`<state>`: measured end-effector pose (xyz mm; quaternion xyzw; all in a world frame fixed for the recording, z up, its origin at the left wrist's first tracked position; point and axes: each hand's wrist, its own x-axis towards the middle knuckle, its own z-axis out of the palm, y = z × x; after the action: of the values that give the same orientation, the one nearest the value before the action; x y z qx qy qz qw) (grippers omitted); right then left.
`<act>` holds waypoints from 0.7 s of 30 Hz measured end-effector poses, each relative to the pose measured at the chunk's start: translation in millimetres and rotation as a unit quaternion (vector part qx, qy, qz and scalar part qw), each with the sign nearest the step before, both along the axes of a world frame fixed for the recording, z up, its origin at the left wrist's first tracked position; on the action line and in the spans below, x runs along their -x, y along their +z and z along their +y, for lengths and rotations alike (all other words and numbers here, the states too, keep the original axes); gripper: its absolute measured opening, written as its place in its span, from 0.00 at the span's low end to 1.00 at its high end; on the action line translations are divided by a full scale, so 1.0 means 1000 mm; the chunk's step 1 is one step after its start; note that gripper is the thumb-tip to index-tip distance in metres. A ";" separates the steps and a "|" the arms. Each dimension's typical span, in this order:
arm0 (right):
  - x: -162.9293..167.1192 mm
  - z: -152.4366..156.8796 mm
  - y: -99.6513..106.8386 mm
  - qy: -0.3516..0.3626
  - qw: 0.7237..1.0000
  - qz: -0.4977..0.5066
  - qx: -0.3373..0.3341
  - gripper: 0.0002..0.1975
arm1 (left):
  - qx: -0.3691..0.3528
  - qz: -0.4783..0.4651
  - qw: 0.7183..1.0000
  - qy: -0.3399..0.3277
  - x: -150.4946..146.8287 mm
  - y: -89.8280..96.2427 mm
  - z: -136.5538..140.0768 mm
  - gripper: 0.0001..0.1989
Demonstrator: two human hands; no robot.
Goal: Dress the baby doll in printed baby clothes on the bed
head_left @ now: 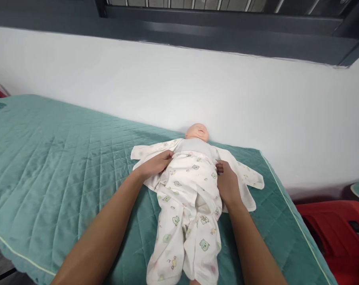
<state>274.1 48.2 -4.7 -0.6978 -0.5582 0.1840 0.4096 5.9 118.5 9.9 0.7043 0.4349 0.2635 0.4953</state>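
Observation:
A baby doll (197, 132) lies on its back, head toward the wall. White baby trousers (189, 194) printed with small green bears cover its legs and reach high up its torso. Under the doll a white baby jacket (245, 186) is spread out, its sleeves stretched to both sides. My left hand (158, 161) is closed on the trousers' waistband at the doll's left-hand side in view. On the opposite side my right hand (227, 178) has its fingers curled at the waistband's edge. A plain pale top (195, 146) shows above the waistband.
A green quilted cover (78, 158) lies beneath everything, with a pale piped edge. Behind it rises a white wall (179, 87) under a dark window frame (197, 31). Beyond the right edge stands a red plastic object (337, 233).

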 end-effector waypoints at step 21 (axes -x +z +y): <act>-0.004 0.007 -0.014 0.042 0.974 0.220 -0.032 0.19 | 0.031 0.057 0.997 -0.039 0.003 0.007 0.000 0.14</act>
<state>277.9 54.8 -19.1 -0.6029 -0.4888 0.3318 0.5362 2.9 118.5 16.5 0.7190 0.4429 0.1895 0.5010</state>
